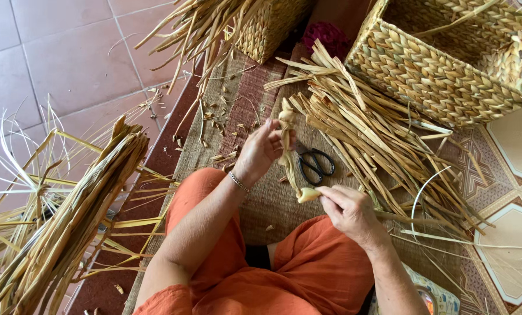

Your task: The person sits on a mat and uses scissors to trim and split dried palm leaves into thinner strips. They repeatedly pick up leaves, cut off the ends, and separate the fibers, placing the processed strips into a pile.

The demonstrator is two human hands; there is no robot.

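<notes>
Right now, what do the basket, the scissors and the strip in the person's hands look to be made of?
The basket looks like plaited dried plant fibre: matte, straw-coloured, with a chunky braid pattern. The scissors have glossy black handles, probably plastic; their blades are mostly hidden. The braided strip, held between the left hand and right hand, seems to be the same dry, flat, tan stalk material.

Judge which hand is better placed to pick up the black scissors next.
Probably the right hand. The scissors lie on the mat just above it, on its side of the braided strand. The left hand grips the strand's upper part and would have to cross over it.
</notes>
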